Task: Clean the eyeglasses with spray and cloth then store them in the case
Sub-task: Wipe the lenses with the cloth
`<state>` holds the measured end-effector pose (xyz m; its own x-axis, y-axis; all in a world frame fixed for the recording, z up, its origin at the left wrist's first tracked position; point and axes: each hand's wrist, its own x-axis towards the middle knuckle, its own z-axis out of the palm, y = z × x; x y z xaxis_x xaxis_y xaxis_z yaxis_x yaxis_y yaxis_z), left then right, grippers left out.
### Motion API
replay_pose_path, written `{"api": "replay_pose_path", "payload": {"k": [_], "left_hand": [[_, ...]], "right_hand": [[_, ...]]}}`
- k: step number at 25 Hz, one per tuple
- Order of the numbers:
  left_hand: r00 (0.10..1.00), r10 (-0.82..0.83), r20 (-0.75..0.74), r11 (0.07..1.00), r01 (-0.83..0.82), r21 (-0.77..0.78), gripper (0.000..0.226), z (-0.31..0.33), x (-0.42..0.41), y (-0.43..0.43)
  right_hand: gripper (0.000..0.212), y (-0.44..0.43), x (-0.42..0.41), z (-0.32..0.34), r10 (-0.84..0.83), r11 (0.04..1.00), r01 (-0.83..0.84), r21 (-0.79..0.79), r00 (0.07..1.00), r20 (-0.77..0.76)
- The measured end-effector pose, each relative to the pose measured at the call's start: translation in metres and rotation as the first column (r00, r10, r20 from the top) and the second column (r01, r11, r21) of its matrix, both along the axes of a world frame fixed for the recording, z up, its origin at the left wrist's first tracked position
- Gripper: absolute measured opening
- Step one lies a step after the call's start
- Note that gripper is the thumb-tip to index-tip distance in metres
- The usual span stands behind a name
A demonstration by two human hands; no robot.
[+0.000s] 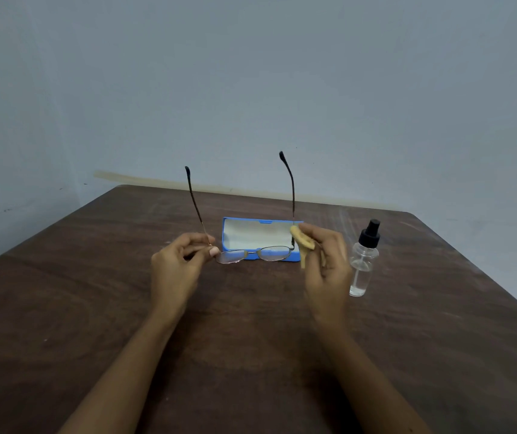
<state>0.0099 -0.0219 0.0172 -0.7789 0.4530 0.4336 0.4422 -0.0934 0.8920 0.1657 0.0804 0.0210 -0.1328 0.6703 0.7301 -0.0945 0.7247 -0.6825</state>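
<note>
- The thin metal-rimmed eyeglasses with dark temple tips [254,254] are being held in the air between the two hands, just in front of the case, lenses low and facing the person, both temples unfolded and pointing up and away. Held this way, both lens faces are probably staying reachable for wiping.
- The left hand [179,265] is pinching the frame at its left hinge, thumb and fingertips pressed together on the metal, seemingly to steady the glasses without smearing a lens.
- The right hand [326,261] is gripping a small crumpled tan cleaning cloth [303,242] between thumb and fingers, right at the frame's right hinge; whether the cloth is actually touching the frame I cannot tell.
- The open blue rectangular hard case with a pale lining [258,238] is lying just behind the glasses, lid up, likely waiting so the cleaned pair can go straight in.
- The small clear plastic spray bottle with a black pump top [364,261] is standing upright just to the right of the right hand, within easy reach, a little liquid showing at the bottom.
- Everything is sitting on a dark brown wooden table [94,308] against a plain grey-blue wall [250,73].
- Judging by this, the wiping step is under way and storing is not yet done.
</note>
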Motion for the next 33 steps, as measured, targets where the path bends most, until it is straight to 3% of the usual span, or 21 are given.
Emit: {"api": "replay_pose_path", "payload": {"k": [6, 13, 19, 21, 23, 25, 29, 33], "left_hand": [[0.925, -0.265, 0.274, 0.961, 0.229, 0.157, 0.015, 0.007, 0.002, -0.006], [0.715, -0.442, 0.542, 0.897, 0.334, 0.291, 0.009, 0.015, 0.003, -0.012], [0.591, -0.502, 0.631, 0.865, 0.326, 0.382, 0.010, 0.020, 0.003, -0.015], [0.568, -0.505, 0.649, 0.863, 0.329, 0.383, 0.005, 0.021, 0.003, -0.017], [0.562, -0.496, 0.662, 0.868, 0.326, 0.373, 0.021, 0.020, 0.002, -0.016], [0.565, -0.491, 0.663, 0.870, 0.350, 0.346, 0.022, 0.021, 0.003, -0.016], [0.559, -0.514, 0.650, 0.853, 0.410, 0.322, 0.013, 0.023, 0.005, -0.016], [0.530, -0.540, 0.654, 0.835, 0.435, 0.337, 0.011, 0.022, 0.003, -0.016]], "right_hand": [[0.039, 0.000, 0.002, 0.005, 0.114, 0.963, -0.147, -0.227, 0.982, -0.152], [0.037, -0.004, 0.001, 0.001, 0.110, 0.972, -0.128, -0.197, 0.989, -0.099], [0.031, -0.016, -0.005, -0.005, 0.057, 0.985, -0.068, 0.160, 0.996, 0.073], [0.029, -0.021, -0.010, -0.005, 0.028, 0.955, -0.054, 0.291, 0.995, 0.091], [0.027, -0.026, -0.015, -0.003, 0.017, 0.906, -0.062, 0.419, 0.994, 0.110], [0.027, -0.030, -0.022, -0.001, -0.022, 0.845, -0.050, 0.533, 0.991, 0.129], [0.023, -0.030, -0.036, 0.001, -0.145, 0.770, 0.038, 0.636, 0.983, 0.116], [0.027, -0.031, -0.042, 0.000, -0.205, 0.719, 0.024, 0.694, 0.962, 0.179]]}}
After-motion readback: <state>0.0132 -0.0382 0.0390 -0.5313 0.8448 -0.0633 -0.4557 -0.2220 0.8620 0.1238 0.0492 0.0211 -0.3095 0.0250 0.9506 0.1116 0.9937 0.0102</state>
